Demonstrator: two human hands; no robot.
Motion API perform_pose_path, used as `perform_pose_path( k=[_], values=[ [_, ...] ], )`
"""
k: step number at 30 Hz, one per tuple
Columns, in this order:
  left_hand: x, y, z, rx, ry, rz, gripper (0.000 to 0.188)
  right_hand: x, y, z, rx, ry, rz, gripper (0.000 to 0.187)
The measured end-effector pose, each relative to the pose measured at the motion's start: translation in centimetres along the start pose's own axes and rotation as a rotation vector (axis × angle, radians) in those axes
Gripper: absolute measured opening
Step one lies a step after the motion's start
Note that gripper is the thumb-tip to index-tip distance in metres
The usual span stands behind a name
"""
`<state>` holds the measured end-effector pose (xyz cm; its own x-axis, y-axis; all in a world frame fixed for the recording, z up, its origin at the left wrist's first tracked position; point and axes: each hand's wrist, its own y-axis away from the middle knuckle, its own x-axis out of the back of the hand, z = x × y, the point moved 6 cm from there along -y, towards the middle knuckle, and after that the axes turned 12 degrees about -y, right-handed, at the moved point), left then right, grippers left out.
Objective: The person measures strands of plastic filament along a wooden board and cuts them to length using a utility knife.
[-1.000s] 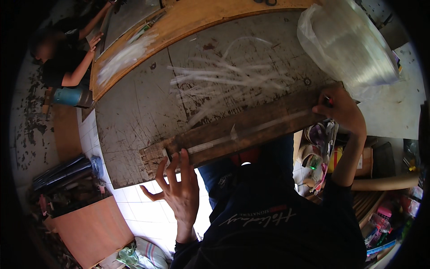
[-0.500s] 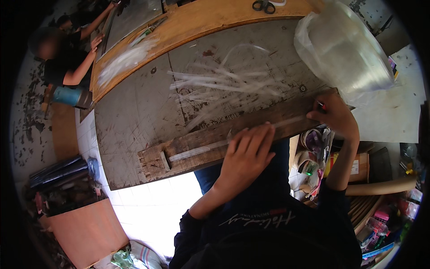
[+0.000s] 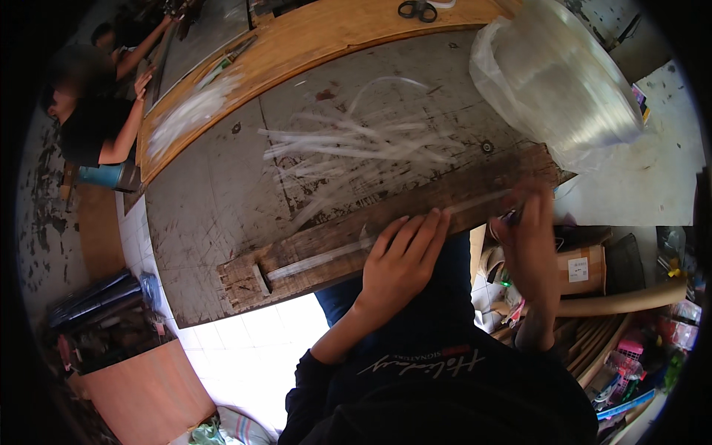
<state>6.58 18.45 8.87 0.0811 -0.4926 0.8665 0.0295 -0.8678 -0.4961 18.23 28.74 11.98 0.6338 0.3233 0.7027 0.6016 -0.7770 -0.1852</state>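
Observation:
A long, worn wooden board (image 3: 334, 236) lies slantwise along the near edge of the grey table. A clear, flat plastic strip (image 3: 311, 262) runs along it, one end by a small upright stop (image 3: 261, 279) at the board's left. My left hand (image 3: 404, 256) rests on the strip near its middle, fingers stretched out and flat. Beside the board's right end, my right hand (image 3: 525, 230) is blurred by motion. Its fingers are curled round something small and dark, too smeared to name. Several loose clear strips (image 3: 356, 141) lie in a tangle beyond the board.
A big roll of clear plastic (image 3: 571, 85) stands at the far right. Black-handled scissors (image 3: 417, 11) and a bundle of strips (image 3: 189, 119) lie on the orange-brown wooden surface behind. A co-worker (image 3: 93, 122) is at the far left. A cardboard box (image 3: 582, 271) stands below right.
My right hand has moved down and toward me, off the board's right end. My left hand stays on the strip. The whole view has shifted slightly.

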Motion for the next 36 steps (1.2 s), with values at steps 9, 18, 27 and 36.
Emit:
perform_pose_path(
  k=[9, 18, 27, 36],
  values=[
    [-0.1, -0.1, 0.0, 0.01, 0.03, -0.041, 0.042, -4.4, 6.9, 1.6, -0.582, -1.062, -0.113, 0.039],
    [0.0, -0.1, 0.0, 0.026, 0.015, -0.045, 0.042, -3.8, 8.4, 3.5, -0.57, -1.503, 0.178, 0.021],
    [-0.1, 0.0, 0.0, 0.032, 0.022, -0.01, 0.044, -7.7, 12.3, 4.7, -0.762, -1.421, -0.037, 0.029],
    [-0.6, 0.2, 0.0, 0.051, -0.003, 0.008, 0.043, -2.7, 6.4, 1.6, -0.438, -0.386, -0.128, 0.031]
  ],
)
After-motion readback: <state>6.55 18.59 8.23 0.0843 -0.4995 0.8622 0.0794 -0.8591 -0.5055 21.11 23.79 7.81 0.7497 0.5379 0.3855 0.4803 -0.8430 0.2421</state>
